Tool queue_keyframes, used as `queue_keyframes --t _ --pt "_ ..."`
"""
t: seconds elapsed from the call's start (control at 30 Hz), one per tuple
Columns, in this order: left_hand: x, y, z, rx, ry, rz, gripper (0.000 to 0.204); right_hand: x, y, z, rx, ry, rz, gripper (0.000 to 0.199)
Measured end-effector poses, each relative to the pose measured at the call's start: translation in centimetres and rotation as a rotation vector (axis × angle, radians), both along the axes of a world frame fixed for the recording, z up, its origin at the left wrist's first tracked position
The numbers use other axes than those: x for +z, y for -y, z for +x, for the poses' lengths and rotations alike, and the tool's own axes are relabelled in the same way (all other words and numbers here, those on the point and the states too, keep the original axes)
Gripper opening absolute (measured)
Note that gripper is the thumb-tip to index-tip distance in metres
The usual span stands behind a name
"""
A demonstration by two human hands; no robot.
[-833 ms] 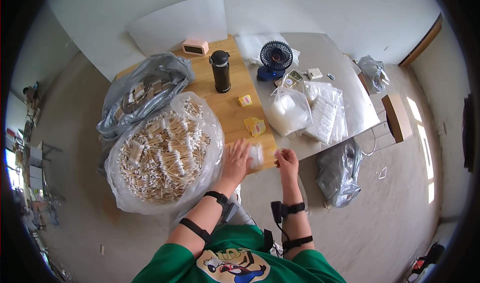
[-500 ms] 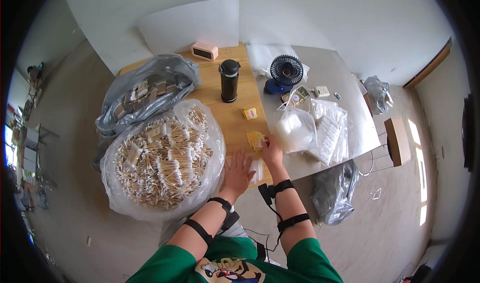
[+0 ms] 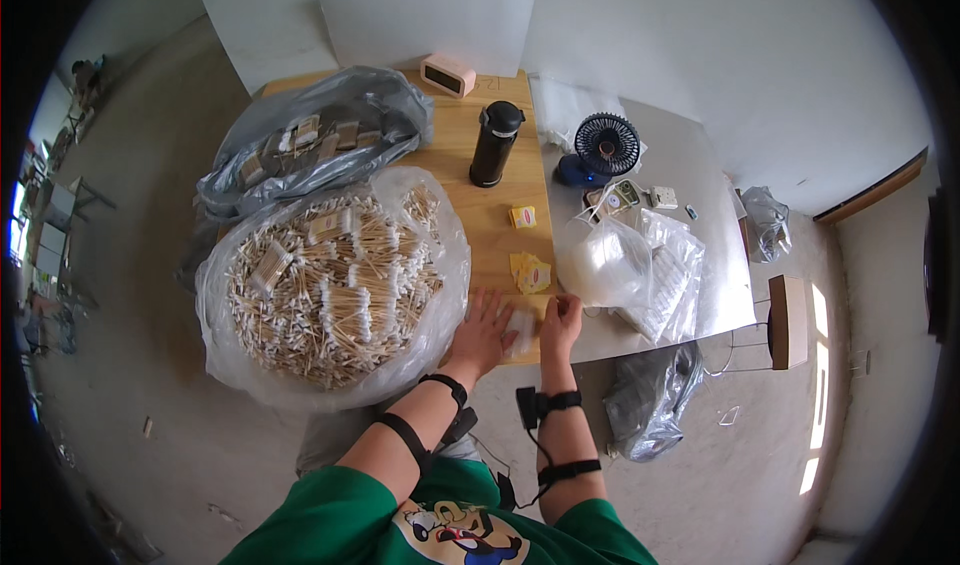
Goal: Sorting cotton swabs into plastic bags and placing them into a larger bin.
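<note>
Translucent plastic packet (image 3: 519, 333) lies at the table's (image 3: 491, 243) near edge, apparently being steadied by the left hand (image 3: 484, 335), fingers spread apart. Right hand's (image 3: 562, 317) fingers curl; I cannot tell their grip. Next probably calls for keeping it flat.

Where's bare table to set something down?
Wooden tabletop: narrow strip between swab bag and yellow packets. Metal tabletop: right side, beyond the fan and clear bags. Crowded: wood's left side, under swab bag and grey bag; front edge, with left hand and right hand.
</note>
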State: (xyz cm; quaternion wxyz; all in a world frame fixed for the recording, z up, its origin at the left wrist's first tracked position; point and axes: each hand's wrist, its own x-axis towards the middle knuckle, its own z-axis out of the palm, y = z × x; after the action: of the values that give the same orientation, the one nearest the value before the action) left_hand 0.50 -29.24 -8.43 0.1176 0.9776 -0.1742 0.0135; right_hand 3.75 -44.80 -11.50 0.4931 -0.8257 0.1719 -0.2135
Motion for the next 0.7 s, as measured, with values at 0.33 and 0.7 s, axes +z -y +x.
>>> queue_keyframes --t 0.33,0.7 --pt "0.5 0.0 0.2 -0.040 0.160 -0.373 0.064 2.6 0.4 -14.4 -0.200 0.025 0.637 0.008" --pt "17.8 -16.6 -3.0 0.071 0.361 -0.718 0.031 13.2 -6.6 -11.3 -0.006 0.219 0.677 0.008"
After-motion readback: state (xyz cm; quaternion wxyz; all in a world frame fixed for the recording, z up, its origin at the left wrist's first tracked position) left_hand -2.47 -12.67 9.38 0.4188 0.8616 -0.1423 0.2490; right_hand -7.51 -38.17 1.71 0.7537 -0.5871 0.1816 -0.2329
